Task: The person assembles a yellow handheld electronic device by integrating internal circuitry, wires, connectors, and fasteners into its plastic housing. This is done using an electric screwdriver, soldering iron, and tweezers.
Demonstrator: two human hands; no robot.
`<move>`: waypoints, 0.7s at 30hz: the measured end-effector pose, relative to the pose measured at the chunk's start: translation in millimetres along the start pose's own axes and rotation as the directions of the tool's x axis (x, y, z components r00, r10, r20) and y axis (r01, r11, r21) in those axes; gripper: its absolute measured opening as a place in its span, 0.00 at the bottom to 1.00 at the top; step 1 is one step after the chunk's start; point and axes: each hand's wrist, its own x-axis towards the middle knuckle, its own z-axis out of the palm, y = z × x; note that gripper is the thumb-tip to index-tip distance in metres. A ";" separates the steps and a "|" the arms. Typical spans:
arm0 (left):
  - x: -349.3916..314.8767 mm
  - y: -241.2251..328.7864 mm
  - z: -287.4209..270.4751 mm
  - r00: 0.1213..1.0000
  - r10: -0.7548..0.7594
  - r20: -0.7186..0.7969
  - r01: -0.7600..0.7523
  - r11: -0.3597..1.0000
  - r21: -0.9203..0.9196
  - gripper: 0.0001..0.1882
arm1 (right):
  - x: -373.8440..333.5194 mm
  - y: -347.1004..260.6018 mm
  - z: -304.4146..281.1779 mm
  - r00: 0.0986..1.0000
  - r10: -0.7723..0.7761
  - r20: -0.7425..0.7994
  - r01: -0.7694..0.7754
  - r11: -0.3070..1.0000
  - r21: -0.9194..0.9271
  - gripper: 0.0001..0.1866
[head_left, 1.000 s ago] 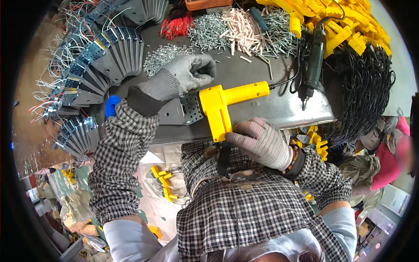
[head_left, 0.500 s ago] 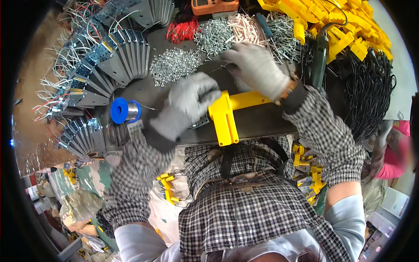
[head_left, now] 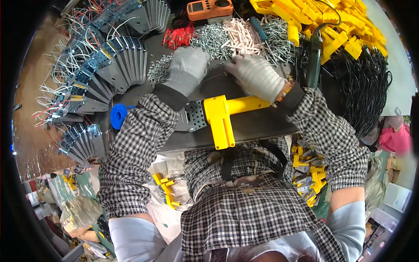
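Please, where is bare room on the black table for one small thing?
The black table strip between the yellow handle and near edge, left of the right sleeve. A smaller patch seems bare between the left hand and right hand. Crowded: the far side with screws and yellow parts, left with metal plates, right with black cables.

Dark table spans my view, curved by lens. Near its front edge I see yellow housing joined to perforated grey plate. Blue spool farther left. At left end, fanned rows of metal plates, red and white wires trailing; smaller fan nearer me. Beyond, left to right: shiny metal bits, red pieces, silver screws, pale pink sticks, second silvery pile. Right side: heaped yellow casings, black cable bundle below them.
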 end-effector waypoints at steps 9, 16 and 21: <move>-17.5 -13.3 4.3 0.984 -0.166 -0.070 -0.007 0.356 -0.934 0.07 | 13.5 3.0 -0.4 0.991 -0.133 0.013 0.132 0.991 0.037 0.06; -9.3 38.1 -17.4 0.961 0.266 0.074 0.081 -0.017 -0.997 0.11 | -86.9 -7.1 -42.9 0.767 0.593 0.245 -0.308 0.005 0.951 0.06; 13.8 60.3 -11.8 0.856 0.485 0.180 0.153 0.096 -0.984 0.12 | -116.2 -73.4 -22.0 0.498 0.719 0.485 -0.138 -0.486 0.863 0.09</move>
